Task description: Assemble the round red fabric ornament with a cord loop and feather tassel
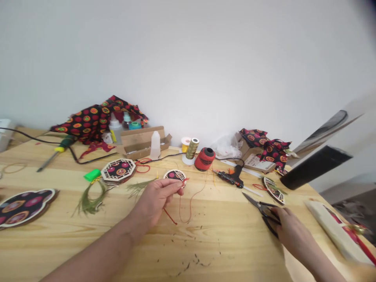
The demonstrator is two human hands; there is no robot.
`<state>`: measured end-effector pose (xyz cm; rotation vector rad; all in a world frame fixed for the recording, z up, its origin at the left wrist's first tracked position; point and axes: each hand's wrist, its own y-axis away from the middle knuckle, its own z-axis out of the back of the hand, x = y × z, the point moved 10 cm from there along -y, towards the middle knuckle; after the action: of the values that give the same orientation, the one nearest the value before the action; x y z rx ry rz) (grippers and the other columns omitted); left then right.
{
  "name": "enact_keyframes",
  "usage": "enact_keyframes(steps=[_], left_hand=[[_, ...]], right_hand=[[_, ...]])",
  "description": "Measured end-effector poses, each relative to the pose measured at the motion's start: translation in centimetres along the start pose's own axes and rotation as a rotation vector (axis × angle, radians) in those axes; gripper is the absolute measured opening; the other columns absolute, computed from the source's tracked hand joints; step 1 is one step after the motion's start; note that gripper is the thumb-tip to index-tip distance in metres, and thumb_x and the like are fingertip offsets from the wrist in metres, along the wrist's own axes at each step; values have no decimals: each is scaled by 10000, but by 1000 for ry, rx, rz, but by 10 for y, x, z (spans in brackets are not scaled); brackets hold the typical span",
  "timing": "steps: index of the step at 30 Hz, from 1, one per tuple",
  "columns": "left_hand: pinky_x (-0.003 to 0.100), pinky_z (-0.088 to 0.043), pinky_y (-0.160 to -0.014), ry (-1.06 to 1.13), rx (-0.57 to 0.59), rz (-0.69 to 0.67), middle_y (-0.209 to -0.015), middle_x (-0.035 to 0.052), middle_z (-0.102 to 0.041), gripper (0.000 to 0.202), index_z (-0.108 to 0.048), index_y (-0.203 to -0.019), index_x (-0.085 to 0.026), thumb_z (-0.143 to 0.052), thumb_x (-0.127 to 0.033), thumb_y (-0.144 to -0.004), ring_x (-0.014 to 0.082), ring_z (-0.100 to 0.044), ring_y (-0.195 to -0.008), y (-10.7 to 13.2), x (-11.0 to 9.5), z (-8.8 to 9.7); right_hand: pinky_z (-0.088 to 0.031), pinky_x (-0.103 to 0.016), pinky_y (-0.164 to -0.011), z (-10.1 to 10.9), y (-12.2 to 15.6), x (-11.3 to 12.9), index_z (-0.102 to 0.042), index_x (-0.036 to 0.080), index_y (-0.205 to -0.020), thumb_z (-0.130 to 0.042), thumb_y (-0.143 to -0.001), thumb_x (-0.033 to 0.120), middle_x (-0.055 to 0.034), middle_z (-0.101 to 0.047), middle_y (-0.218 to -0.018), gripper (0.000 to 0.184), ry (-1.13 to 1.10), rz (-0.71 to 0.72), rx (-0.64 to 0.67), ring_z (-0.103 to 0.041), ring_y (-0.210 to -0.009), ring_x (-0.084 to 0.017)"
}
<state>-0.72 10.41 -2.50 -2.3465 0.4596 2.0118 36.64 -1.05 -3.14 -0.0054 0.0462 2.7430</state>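
The person's left hand (pixel 155 199) hides the lower edge of a small round black-and-pink wooden-framed ornament (pixel 175 175). At 4 o'clock, the right hand (pixel 293 231) covers the grips of black steel scissors (pixel 258 207), and a white wrapped strip (pixel 335 231) is blurred. At 8 o'clock, the picture's edge cuts off a large black-and-pink wooden-framed panel (pixel 23 207). At 6 o'clock, dark flecks (pixel 188 266) are too small to tell.

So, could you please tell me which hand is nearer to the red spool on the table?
The left hand is nearer, below and left of the red spool. The right hand, on the scissors, is farther off, below and right of it.
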Motion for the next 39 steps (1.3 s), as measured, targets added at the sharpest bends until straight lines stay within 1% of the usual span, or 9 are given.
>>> enact_keyframes(steps=[4, 9, 14, 17, 22, 30, 33, 35, 39], left_hand=[[219, -138, -396, 12, -20, -6, -547, -9, -583, 233, -696, -637, -136, -688, -368, -666, 49, -232, -406, 0, -2, 2], [216, -214, -405, -20, -74, -53, -574, -10, -610, 224, -719, -666, -147, -688, -369, -670, 49, -266, -411, 3, -9, 4], [231, -375, -506, -103, -130, -96, -560, -17, -632, 210, -754, -746, -175, -691, -364, -678, 91, -430, -470, 8, -19, 6], [262, -452, -703, -120, -121, -148, -774, 24, -718, 179, -759, -779, -200, -689, -337, -686, 178, -606, -770, 9, -23, 6], [337, -381, -967, -128, -32, -254, -1109, 80, -668, 159, -751, -768, -193, -643, -307, -743, 236, -535, -1109, 9, -28, -1], [301, -377, -946, -106, -30, -250, -1059, 61, -678, 126, -750, -743, -196, -652, -275, -743, 210, -533, -1078, 12, -31, -2], [225, -435, -749, -32, -69, -190, -768, 17, -685, 116, -755, -751, -193, -688, -279, -710, 143, -572, -810, 10, -26, 2], [186, -369, -515, 61, -92, -111, -515, -38, -539, 168, -756, -777, -174, -713, -305, -681, 78, -444, -528, 8, -17, 5], [181, -133, -390, 267, -65, -22, -491, -66, -405, 282, -748, -814, -124, -757, -324, -615, 29, -217, -433, 3, -7, 5]], right_hand=[[-491, -364, -740, 12, 12, 9, -605, 149, -953, -473, -756, 213, -155, -639, -991, 245, -207, 17, -40, -639, -839, -279], [-487, -267, -649, 31, 43, 92, -567, 192, -866, -512, -792, 380, -49, -618, -788, 209, -634, 333, 113, -597, -725, -190], [-428, -257, -595, 60, 53, 166, -544, 195, -775, -593, -758, 369, -14, -574, -747, 182, -548, 505, 82, -532, -652, -157], [-423, -268, -610, 66, 49, 186, -591, 201, -794, -652, -709, 389, -29, -601, -798, 215, -448, 507, 55, -556, -691, -177], [-435, -280, -661, 67, 48, 213, -637, 206, -857, -660, -696, 385, -58, -628, -860, 242, -325, 587, 21, -596, -767, -204], [-370, -268, -551, 58, 43, 236, -615, 183, -674, -587, -735, 333, -70, -658, -681, 164, -125, 575, 7, -609, -630, -205], [-310, -262, -491, 51, 39, 228, -590, 180, -595, -546, -776, 318, -72, -660, -601, 232, -86, 496, 50, -611, -569, -199], [-317, -260, -499, 47, 38, 218, -596, 181, -613, -542, -789, 332, -78, -679, -629, 238, -86, 466, 70, -628, -588, -207], [-364, -272, -540, 33, 30, 176, -616, 186, -682, -515, -809, 429, -100, -702, -698, 292, -43, 368, 109, -659, -668, -253]])
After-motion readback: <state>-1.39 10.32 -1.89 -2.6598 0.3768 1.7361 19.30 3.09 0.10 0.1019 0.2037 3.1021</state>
